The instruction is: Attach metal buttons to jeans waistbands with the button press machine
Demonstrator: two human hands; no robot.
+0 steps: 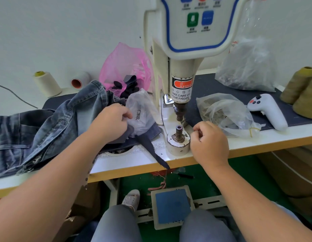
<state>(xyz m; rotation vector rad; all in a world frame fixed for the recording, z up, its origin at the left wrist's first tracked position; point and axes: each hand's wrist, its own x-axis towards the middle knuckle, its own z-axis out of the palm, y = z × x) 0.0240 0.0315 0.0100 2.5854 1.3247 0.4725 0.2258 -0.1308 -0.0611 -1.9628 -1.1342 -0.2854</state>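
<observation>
Your left hand (111, 119), left of centre in the frame, has its fingers curled into a small clear plastic bag (141, 112) lying on the jeans (52, 123); the bag shows a small metal piece inside (too small to name). Your right hand (209, 142), right of centre, is curled close with fingertips drawn toward the thumb as if pinching something; whether it holds a button you cannot tell. The jeans lie heaped at mid-left on the table (256, 138), just beside the button press machine (179, 75), with a denim edge reaching toward the lower die post (178, 132) at centre but not over it. Judgement: denim is soft and floppy yet heavy in bulk, so the heap will drag; take the waistband near the button spot and keep it flat. The waistband's long axis cannot be read from the heap. The die post stands upright, directly under the punch (180, 110), gap bare. Buttons are likely light and slippery, pinch by the rim. The pedal (172, 206) sits at bottom centre between your knees
</observation>
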